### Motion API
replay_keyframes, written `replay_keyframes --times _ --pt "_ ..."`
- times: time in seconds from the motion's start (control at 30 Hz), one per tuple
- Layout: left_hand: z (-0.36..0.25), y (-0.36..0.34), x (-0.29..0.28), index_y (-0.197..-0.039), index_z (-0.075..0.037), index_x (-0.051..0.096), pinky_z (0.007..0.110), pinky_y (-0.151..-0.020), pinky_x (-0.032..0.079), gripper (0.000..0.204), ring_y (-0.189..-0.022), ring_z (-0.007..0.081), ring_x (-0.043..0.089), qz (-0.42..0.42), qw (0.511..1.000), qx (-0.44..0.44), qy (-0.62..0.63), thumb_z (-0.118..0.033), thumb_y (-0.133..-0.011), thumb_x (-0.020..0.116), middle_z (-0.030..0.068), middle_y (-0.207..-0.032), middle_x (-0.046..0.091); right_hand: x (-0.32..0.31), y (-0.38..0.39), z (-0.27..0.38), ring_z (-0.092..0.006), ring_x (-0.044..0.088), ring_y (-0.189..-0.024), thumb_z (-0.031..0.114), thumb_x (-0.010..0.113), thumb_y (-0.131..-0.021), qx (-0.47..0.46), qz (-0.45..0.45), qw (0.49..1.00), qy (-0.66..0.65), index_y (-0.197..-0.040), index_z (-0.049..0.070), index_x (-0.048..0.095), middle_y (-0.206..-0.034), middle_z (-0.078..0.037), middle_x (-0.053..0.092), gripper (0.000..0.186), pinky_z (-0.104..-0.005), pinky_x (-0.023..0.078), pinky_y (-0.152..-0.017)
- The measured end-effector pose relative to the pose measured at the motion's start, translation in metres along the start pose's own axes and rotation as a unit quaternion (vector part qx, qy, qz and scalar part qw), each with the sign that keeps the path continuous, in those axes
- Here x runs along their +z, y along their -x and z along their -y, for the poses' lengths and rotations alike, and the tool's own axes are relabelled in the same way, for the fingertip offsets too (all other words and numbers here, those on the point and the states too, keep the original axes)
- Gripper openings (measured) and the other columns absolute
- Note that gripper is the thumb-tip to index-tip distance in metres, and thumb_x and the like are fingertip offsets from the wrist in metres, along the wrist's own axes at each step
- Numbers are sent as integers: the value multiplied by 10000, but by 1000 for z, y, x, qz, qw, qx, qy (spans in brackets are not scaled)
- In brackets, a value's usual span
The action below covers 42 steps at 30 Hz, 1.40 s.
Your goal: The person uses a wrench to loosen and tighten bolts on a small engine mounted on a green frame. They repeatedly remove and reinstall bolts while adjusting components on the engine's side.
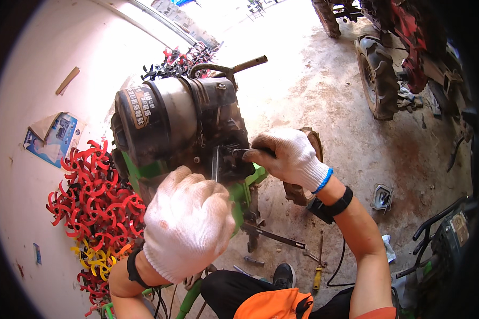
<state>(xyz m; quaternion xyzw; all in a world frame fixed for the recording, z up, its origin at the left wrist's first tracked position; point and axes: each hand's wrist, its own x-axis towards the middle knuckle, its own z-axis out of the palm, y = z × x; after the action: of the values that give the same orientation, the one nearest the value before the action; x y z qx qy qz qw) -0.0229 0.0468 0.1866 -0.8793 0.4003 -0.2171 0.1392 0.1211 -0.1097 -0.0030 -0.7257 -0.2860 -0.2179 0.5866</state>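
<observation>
A dark, greasy engine (170, 114) with a black round air cleaner sits on a green machine frame (238, 204) before me. My left hand (189, 223), in a white knit glove, is closed in a fist around a silver wrench (215, 164), whose shaft runs up to the engine's side. Also gloved, my right hand (290, 154) has thumb and forefinger brought together at a small dark part (234, 154) beside the wrench's far end. What those fingertips pinch is too small to make out.
Red and yellow curved tines (98, 196) lie heaped at left by the wall. A yellow-handled screwdriver (318, 276), a socket (254, 260) and a metal tray (381, 196) lie on the concrete floor. A tractor wheel (377, 77) stands at upper right; a dark machine (452, 234) is at right.
</observation>
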Motion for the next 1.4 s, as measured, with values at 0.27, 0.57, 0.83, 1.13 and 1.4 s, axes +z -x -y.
replay_keyframes --times 0.27,0.57,0.83,1.13,1.4 --pt "2 -2 2 -996 -25 733 530 -1001 616 240 -971 348 746 6 1000 11 -11 -35 -768 806 127 -1003 733 -8 -17 -10 -379 735 -755 388 837 -1004 -120 11 991 61 -989 86 753 -817 -152 719 314 -480 585 -687" --pt "-2 -5 -3 -1021 -12 746 561 -993 628 261 -955 394 776 22 1000 -8 1 24 -774 821 153 -1004 763 -40 -51 9 -411 772 -918 320 844 -984 -145 125 980 54 -1161 71 821 -1010 -201 778 306 -493 632 -835" --pt "-4 -6 -4 -1027 -21 744 567 -1014 624 273 -971 388 781 33 999 -18 -2 38 -772 821 150 -1026 764 -49 -69 30 -374 780 -904 300 877 -913 -79 170 976 109 -1100 87 855 -1012 -170 793 284 -466 617 -834" --pt "-2 -7 -2 -943 -36 724 544 -991 634 229 -937 340 761 31 999 -9 -14 -20 -734 816 119 -986 745 -47 -63 19 -340 785 -845 330 852 -933 -22 197 980 15 -1133 100 864 -918 -176 798 306 -446 624 -812" --pt "-2 -6 0 -927 -28 714 545 -976 636 225 -934 351 759 20 1000 -5 -10 -16 -724 809 126 -980 743 -35 -58 11 -366 773 -909 390 858 -915 -78 134 986 56 -1105 85 864 -889 -171 785 359 -482 612 -865"
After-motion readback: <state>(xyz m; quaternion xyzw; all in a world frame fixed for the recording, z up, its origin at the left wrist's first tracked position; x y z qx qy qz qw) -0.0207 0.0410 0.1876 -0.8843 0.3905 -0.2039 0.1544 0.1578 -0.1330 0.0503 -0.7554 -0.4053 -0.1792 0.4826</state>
